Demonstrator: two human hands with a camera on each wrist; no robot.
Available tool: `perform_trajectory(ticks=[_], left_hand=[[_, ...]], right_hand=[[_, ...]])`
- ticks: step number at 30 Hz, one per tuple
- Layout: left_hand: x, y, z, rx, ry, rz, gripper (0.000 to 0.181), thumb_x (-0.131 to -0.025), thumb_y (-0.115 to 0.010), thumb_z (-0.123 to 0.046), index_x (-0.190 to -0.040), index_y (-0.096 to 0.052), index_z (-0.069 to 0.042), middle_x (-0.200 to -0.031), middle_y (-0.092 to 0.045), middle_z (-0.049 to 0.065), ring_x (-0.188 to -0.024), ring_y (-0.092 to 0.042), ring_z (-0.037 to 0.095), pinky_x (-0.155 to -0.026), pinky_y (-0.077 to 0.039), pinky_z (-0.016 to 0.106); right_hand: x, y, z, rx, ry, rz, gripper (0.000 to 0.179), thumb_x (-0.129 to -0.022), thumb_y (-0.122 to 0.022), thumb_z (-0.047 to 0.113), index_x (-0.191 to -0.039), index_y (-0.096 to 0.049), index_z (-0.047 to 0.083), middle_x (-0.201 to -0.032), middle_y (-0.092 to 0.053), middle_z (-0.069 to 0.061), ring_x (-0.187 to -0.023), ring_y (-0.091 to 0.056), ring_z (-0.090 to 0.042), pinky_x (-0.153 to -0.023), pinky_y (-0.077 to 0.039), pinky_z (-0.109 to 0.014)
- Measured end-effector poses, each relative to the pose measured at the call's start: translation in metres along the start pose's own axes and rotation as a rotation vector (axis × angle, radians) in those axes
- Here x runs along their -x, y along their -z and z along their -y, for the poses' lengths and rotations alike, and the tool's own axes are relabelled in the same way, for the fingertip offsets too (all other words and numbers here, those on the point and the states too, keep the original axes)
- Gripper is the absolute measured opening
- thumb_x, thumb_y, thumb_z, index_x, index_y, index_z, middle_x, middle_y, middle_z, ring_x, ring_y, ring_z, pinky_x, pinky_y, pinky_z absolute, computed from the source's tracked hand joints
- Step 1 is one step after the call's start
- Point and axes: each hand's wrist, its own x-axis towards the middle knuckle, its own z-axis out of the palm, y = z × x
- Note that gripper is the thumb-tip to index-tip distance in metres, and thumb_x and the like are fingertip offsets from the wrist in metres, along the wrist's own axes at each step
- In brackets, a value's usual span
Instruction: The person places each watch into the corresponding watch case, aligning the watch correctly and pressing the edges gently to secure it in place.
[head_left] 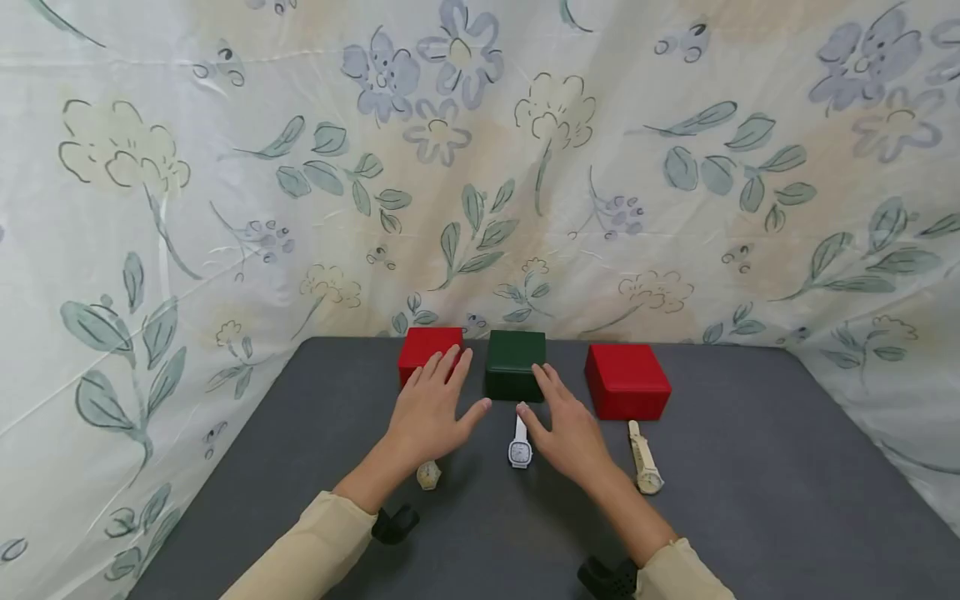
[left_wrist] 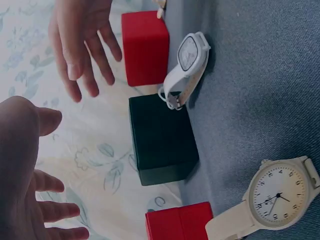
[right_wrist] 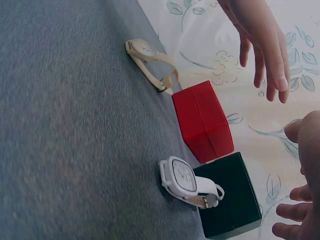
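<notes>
Behind the green box point(head_left: 515, 367), floral cloth point(head_left: 480, 233) hangs as a pale backdrop, meeting the far edge of the grey tabletop point(head_left: 735, 492) just past the box. Tabletop extends from the green box to both sides; both side edges lie well apart from it, with the wider stretch to its right, beyond the right red box. Cream sleeves point(head_left: 330, 533) enter in front of the green box, one at each side.

Left hand point(head_left: 435, 417): released, fingers spread, raised to the front-left of the green box; in the head view its fingers overlap the left red box point(head_left: 423, 350). Right hand point(head_left: 566, 429): released, fingers extended, raised to the front-right; fingertips overlap the green box's right front edge in the head view, but the wrist views show both hands apart from the boxes.

Left red box sits left of the green box across a narrow gap; right red box point(head_left: 628, 383) sits to its right across a wider one.

White watch point(head_left: 520, 452) lies just in front of the green box, strap toward it. Right cream watch point(head_left: 647, 475): front-right of it, before the right red box. Left cream watch point(head_left: 428, 475): front-left, partly hidden by the left wrist.
</notes>
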Motion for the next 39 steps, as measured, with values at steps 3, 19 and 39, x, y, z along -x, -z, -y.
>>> perform_trajectory(ticks=[3,19,39], left_hand=[[0.002,0.000,0.002,0.024,0.020,-0.031,0.078,-0.088,-0.059,-0.053,-0.152,-0.031,-0.018,-0.157,-0.033,0.009,-0.142,-0.036,0.032,-0.113,-0.035,0.052],[0.015,0.002,0.020,0.105,0.128,-0.118,0.076,-0.087,-0.063,-0.049,-0.149,-0.038,-0.013,-0.151,-0.042,0.011,-0.135,-0.044,0.032,-0.101,-0.047,0.053],[0.021,-0.005,0.041,0.156,0.182,-0.090,0.073,-0.089,-0.061,-0.045,-0.149,-0.036,-0.011,-0.152,-0.038,0.013,-0.136,-0.040,0.034,-0.101,-0.045,0.057]], right_hand=[[0.001,-0.002,0.002,-0.072,-0.004,-0.014,0.068,-0.092,-0.063,0.034,-0.151,-0.032,0.018,-0.155,-0.035,-0.014,-0.132,-0.048,-0.040,-0.099,-0.045,-0.060],[-0.001,-0.021,0.018,-0.304,-0.021,-0.054,0.056,-0.095,-0.060,0.032,-0.145,-0.044,0.013,-0.145,-0.050,-0.012,-0.124,-0.057,-0.030,-0.101,-0.046,-0.054],[-0.006,-0.062,0.038,-0.530,0.003,-0.013,0.045,-0.098,-0.057,0.026,-0.139,-0.049,0.010,-0.138,-0.057,-0.014,-0.118,-0.062,-0.030,-0.098,-0.050,-0.048]])
